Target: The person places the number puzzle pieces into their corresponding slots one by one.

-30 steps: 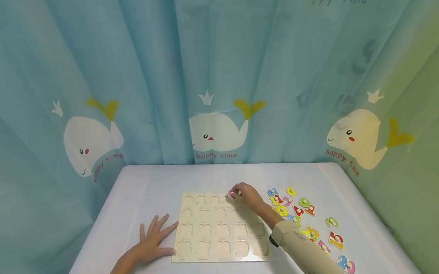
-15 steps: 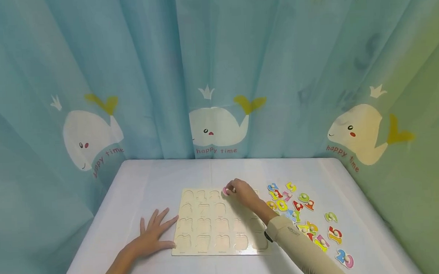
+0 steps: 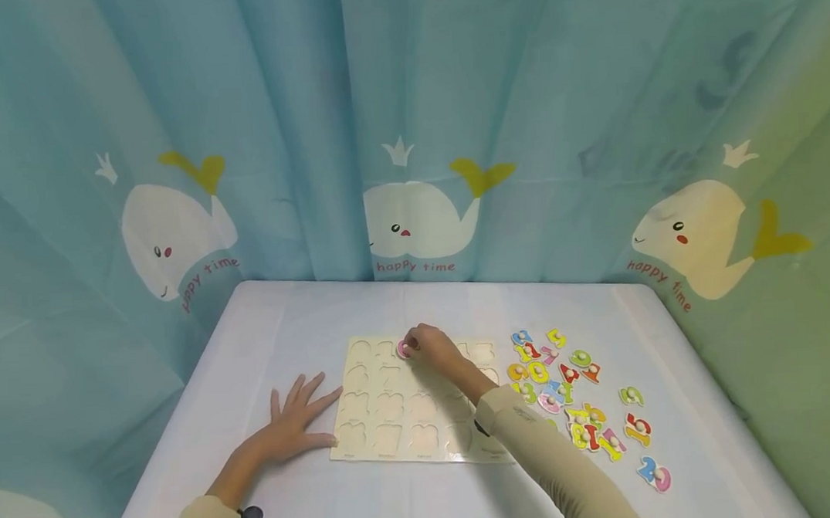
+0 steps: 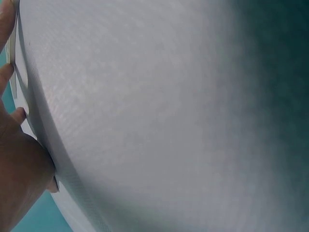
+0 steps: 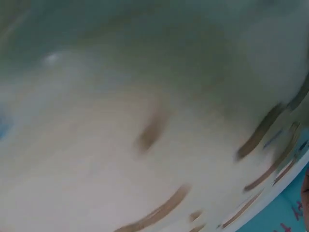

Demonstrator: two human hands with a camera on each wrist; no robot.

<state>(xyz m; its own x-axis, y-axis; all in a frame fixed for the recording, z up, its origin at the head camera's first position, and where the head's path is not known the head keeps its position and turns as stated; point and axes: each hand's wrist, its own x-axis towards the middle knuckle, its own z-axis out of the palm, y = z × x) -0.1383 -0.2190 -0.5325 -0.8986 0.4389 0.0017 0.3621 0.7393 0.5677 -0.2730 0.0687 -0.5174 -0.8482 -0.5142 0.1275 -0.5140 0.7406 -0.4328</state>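
Pink puzzle piece (image 3: 403,350): located at the far row of the pale recessed board (image 3: 431,457), just right of the second recess from the left. Whether it touches the board cannot be told. Right hand (image 3: 434,348): grip pinched, thumb and fingertips together on the piece; forearm crosses the board's right part. Left hand (image 3: 290,428): grip slack, fingers spread and holding nothing; thumb and one fingertip at the board's left edge. Loose number pieces (image 3: 538,372) lie scattered on the table (image 3: 306,318), right of the board; a blue-and-pink one (image 3: 654,474) lies nearest the person. Right wrist view blurred; piece not identifiable there.
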